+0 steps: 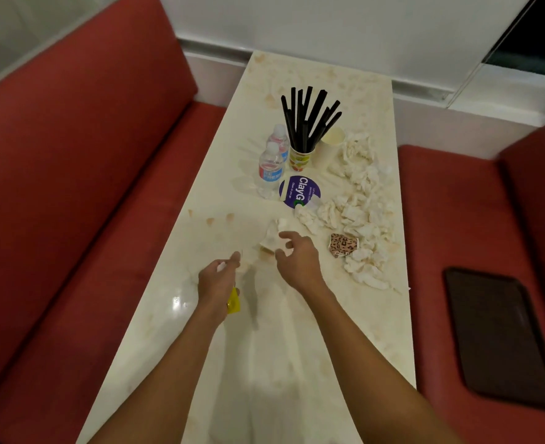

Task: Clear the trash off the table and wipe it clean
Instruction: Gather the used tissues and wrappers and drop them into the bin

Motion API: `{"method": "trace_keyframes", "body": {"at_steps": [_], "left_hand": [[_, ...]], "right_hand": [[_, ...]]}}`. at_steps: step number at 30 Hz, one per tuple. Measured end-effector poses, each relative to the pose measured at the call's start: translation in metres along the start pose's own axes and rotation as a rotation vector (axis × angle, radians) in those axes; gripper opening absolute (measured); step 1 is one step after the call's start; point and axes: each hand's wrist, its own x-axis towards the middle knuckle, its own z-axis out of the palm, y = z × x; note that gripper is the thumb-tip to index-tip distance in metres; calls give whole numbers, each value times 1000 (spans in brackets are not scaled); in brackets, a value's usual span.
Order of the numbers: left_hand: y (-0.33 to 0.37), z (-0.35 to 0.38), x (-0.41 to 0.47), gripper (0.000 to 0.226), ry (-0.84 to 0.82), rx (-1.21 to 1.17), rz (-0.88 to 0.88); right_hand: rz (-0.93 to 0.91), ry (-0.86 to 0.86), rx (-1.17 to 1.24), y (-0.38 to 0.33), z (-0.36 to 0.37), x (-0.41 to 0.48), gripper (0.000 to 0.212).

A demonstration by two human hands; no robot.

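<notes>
Well, the coming move turns on one crumpled napkin point(272, 237) lying on the counter point(376, 322), on the person's side of the cup of black straws point(301, 155) and well short of it. The right hand point(298, 262) is the nearer one. Its fingers point(288, 235) are spread wide and loosely curved over the napkin, holding nothing. The napkin lies just ahead of and under those fingertips, its long axis running roughly toward the cup. The left hand point(218, 278) is farther from the cup and off to the left, its fingers curled round a yellow thing point(234, 302). The palm hides most of it, so I cannot tell what it is. More napkins point(360, 219) are heaped right of the cup. Whether the right thumb touches the napkin is unclear.
</notes>
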Motion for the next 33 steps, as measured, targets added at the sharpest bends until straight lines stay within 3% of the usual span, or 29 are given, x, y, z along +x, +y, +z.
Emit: {"method": "trace_keyframes", "body": {"at_steps": [4, 7, 9, 13, 17, 22, 26, 30, 33], "left_hand": [[-2, -9, 9, 19, -44, 10, -16], [-1, -13, 14, 5, -49, 30, 11], [1, -13, 17, 10, -55, 53, 25], [2, -8, 23, 12, -60, 87, 36], [7, 4, 19, 10, -117, 32, 32], [6, 24, 8, 21, -203, 74, 51], [-2, 51, -3, 16, -240, 135, 88], [-7, 85, -20, 13, -266, 276, 179], [-9, 117, -41, 12, -327, 362, 243]], "right_hand": [[38, -39, -156, -19, 18, 37, 74], [100, -131, -280, -27, 25, 53, 86], [99, -161, -327, -26, 31, 57, 89], [86, -168, -207, -20, 31, 55, 82], [97, -147, -78, -11, 16, 46, 98], [194, -63, 180, 14, -19, 29, 89], [256, 26, 337, 43, -48, 7, 82], [253, 161, 355, 74, -81, -25, 71], [319, 235, 202, 102, -102, -44, 68]]}}
